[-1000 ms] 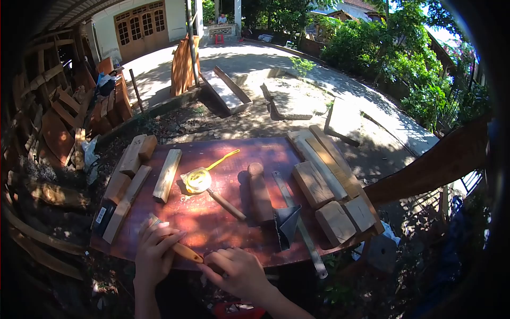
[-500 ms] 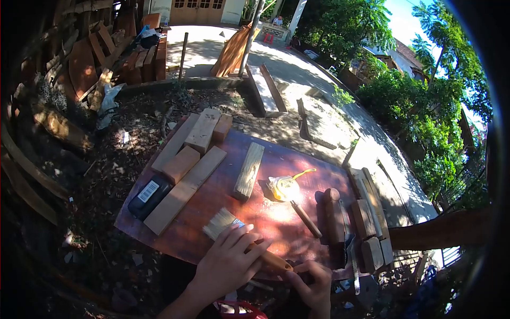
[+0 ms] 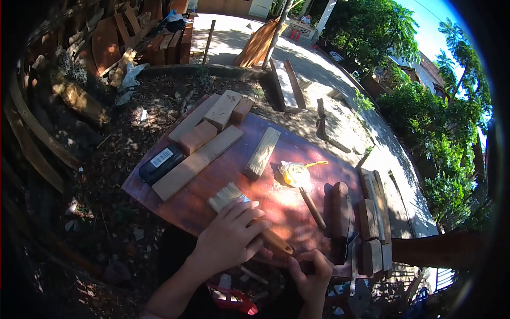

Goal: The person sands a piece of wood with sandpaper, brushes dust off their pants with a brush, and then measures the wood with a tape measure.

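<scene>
A paintbrush point(image 3: 225, 197) with pale bristles and an orange-brown handle lies low over the reddish board point(image 3: 212, 212). My left hand point(image 3: 229, 236) is wrapped over its ferrule and upper handle. Just beyond the handle's holed end, my right hand point(image 3: 312, 271) has thumb and forefinger pinched together; what they hold, if anything, is too small to tell. Ahead of the brush are a wooden block point(image 3: 263, 152), a yellow-and-white roundish item point(image 3: 295, 174) and a thin stick point(image 3: 312, 208).
At the board's left are a black bottle point(image 3: 161, 162), a long plank point(image 3: 197, 162) and several wood blocks. More wood pieces point(image 3: 367, 219) and a blade-like tool point(image 3: 353, 266) line the right edge. A person point(image 3: 305, 19) is far behind.
The view has shifted, so the board and its objects sit further right and higher. My left hand still holds the brush, and my right hand's fingertips are slightly further from the handle's end.
</scene>
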`<state>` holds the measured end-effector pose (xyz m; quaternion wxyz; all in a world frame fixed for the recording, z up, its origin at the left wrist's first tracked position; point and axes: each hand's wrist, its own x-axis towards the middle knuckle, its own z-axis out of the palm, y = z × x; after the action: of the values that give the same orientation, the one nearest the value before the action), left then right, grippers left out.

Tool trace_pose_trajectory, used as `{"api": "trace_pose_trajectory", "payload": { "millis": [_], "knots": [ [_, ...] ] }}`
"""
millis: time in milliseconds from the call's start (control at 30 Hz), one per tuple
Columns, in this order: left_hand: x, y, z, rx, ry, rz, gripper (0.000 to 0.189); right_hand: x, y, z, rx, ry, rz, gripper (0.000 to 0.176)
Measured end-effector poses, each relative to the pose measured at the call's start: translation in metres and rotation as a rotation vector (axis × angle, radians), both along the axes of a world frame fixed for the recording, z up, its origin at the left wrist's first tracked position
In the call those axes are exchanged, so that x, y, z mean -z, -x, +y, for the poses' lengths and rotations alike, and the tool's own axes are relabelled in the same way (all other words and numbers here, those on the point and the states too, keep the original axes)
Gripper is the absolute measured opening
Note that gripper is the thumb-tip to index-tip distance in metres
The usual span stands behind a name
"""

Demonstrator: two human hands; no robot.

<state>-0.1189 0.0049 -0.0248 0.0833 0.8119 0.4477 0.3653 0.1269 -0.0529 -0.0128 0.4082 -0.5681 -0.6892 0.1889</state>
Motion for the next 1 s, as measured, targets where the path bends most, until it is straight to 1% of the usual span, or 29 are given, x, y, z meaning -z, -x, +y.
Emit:
{"api": "trace_pose_trajectory", "payload": {
  "millis": [33,133,200,333,433,467,633,700,733,833,867,1000],
  "knots": [
    [0.001,-0.001,0.000,0.002,-0.002,-0.004,0.040,0.000,0.000,0.000,0.007,-0.002,0.011,0.024],
    [-0.001,0.000,0.001,0.007,-0.018,0.007,0.041,0.003,-0.005,0.003,-0.079,-0.032,0.009,0.022],
    [-0.003,-0.001,-0.001,0.012,-0.019,0.027,0.043,-0.004,-0.002,0.004,-0.105,-0.042,0.006,0.021],
    [-0.011,-0.006,-0.001,-0.058,-0.001,0.012,0.046,-0.003,-0.002,0.006,-0.093,-0.060,0.063,0.024],
    [-0.009,-0.010,-0.002,-0.075,0.001,0.044,0.048,0.000,-0.003,0.008,-0.153,-0.070,0.084,0.023],
    [-0.009,-0.010,-0.003,-0.076,0.003,0.047,0.049,-0.001,-0.005,0.007,-0.153,-0.070,0.042,0.019],
    [-0.009,-0.010,0.000,-0.061,0.005,0.064,0.049,0.000,-0.009,0.007,-0.160,-0.042,0.031,0.015],
    [-0.010,-0.011,-0.001,-0.060,-0.009,0.066,0.050,0.002,-0.008,0.008,-0.159,-0.062,0.057,0.017],
    [-0.010,-0.012,-0.002,-0.070,-0.011,0.053,0.050,0.006,-0.006,0.010,-0.154,-0.137,0.049,0.032],
    [-0.007,-0.012,0.001,-0.071,-0.042,0.070,0.050,0.000,-0.005,0.008,-0.107,-0.073,0.035,0.047],
    [-0.007,-0.011,0.002,-0.072,-0.053,0.080,0.049,0.003,-0.005,0.010,-0.120,-0.104,0.040,0.051],
    [-0.006,-0.012,0.002,-0.081,-0.054,0.082,0.048,0.002,0.000,0.010,-0.086,-0.067,0.055,0.041]
  ]
}}
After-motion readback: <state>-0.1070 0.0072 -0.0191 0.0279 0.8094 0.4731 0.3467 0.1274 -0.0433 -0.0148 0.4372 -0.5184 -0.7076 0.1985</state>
